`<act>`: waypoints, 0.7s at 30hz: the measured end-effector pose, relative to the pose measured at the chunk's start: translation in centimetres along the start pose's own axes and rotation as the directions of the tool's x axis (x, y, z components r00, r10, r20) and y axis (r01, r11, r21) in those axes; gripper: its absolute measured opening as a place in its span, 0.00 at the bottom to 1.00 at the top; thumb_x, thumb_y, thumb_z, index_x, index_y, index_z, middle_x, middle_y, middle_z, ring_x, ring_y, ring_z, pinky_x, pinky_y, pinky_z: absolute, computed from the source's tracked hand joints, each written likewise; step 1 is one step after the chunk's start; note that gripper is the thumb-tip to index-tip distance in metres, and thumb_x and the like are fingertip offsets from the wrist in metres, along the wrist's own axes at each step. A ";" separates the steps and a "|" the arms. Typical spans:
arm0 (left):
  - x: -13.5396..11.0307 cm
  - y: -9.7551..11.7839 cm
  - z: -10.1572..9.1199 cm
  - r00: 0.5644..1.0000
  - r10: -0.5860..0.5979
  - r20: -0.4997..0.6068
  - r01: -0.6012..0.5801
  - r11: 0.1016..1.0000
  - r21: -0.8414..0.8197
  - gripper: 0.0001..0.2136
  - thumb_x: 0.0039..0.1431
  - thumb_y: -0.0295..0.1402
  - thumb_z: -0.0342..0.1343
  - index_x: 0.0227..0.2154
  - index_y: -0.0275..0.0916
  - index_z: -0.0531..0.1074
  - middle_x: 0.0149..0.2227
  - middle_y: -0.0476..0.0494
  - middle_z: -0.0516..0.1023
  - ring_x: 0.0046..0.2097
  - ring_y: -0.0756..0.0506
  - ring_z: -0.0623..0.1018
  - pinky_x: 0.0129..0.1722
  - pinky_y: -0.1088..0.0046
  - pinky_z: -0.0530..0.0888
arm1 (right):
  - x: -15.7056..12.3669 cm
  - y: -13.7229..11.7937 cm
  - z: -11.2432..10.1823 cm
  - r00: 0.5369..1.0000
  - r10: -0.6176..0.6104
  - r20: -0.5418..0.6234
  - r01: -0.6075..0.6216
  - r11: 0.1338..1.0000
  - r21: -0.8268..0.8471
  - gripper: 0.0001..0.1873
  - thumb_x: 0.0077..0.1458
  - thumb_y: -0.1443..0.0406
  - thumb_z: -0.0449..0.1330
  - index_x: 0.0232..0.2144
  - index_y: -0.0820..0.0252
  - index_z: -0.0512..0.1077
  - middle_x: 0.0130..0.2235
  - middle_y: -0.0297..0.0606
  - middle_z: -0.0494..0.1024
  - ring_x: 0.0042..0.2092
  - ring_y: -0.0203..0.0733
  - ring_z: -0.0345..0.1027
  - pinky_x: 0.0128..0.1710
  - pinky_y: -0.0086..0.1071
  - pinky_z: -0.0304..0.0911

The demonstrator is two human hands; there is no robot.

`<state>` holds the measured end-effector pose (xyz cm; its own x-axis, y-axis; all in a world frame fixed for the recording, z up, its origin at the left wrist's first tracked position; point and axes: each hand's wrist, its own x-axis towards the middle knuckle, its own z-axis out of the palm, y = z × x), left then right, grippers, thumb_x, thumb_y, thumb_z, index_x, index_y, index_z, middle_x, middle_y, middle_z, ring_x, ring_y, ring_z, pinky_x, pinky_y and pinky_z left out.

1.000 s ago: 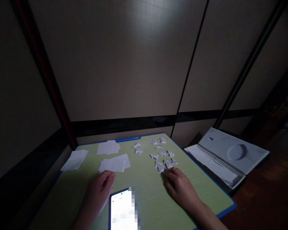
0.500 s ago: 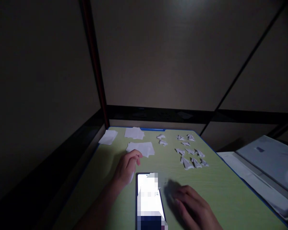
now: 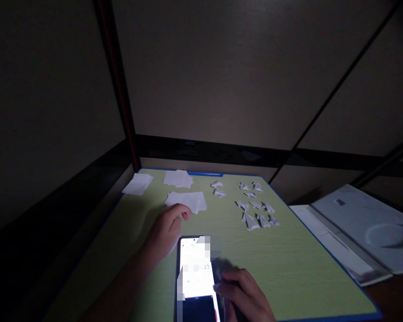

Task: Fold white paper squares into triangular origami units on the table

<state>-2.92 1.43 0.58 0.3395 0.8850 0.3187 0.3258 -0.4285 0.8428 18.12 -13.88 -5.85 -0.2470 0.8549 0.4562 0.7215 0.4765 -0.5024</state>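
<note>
A lit smartphone (image 3: 196,279) lies flat on the green table, part of its bright screen blurred out. To its upper left rests my left hand (image 3: 170,226), the fingers curled in and nothing seen in them; their tips are at the front edge of a stack of white paper (image 3: 190,200). My right hand (image 3: 243,293) is at the phone's right edge, fingers bent but apart and holding nothing. One fingertip reaches the screen's edge; whether it touches I cannot tell. Several small folded paper planes (image 3: 250,221) sit in rows on the table's right half.
Two more paper stacks, one at the far left (image 3: 138,184) and one at the back (image 3: 177,179), lie on the blue-rimmed table (image 3: 305,268). Two folded papers (image 3: 217,192) stand mid-back. Right of the table is a pale box-like object (image 3: 366,228). Dark panels rise behind.
The view has shifted, so the table appears further left and higher. My right hand has come closer to the phone's right edge. My left hand stays by the paper stack.
</note>
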 end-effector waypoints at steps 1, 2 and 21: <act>0.0 0.1 0.0 1.000 -0.008 0.000 0.008 1.000 -0.029 0.13 0.54 0.24 0.40 0.34 0.35 0.70 0.32 0.48 0.73 0.23 0.53 0.66 0.28 0.74 0.65 | 0.1 -0.2 0.0 1.000 0.004 -0.021 -0.004 1.000 0.001 0.22 0.50 0.74 0.54 0.43 0.46 0.74 0.38 0.42 0.76 0.38 0.49 0.72 0.35 0.43 0.70; -0.1 0.2 -0.1 1.000 -0.011 -0.003 0.011 0.998 -0.066 0.13 0.54 0.25 0.40 0.35 0.35 0.69 0.33 0.48 0.72 0.23 0.53 0.67 0.28 0.74 0.65 | 0.2 -0.4 -0.1 0.999 0.009 -0.042 -0.009 1.000 -0.003 0.21 0.50 0.74 0.54 0.42 0.46 0.74 0.38 0.42 0.76 0.38 0.48 0.73 0.34 0.42 0.70; 0.6 1.7 0.0 0.959 -0.143 -0.244 0.141 0.990 -0.024 0.16 0.54 0.21 0.39 0.42 0.39 0.67 0.25 0.52 0.75 0.26 0.48 0.77 0.28 0.72 0.67 | 1.1 -2.3 -1.8 0.986 -0.078 -0.149 0.057 0.989 -0.140 0.15 0.52 0.74 0.54 0.42 0.61 0.73 0.36 0.42 0.78 0.36 0.40 0.75 0.33 0.31 0.74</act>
<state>-2.15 1.21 2.14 0.0641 0.9546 0.2910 0.3491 -0.2946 0.8896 17.34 -14.37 -2.90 -0.2034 0.7751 0.5982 0.7896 0.4912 -0.3679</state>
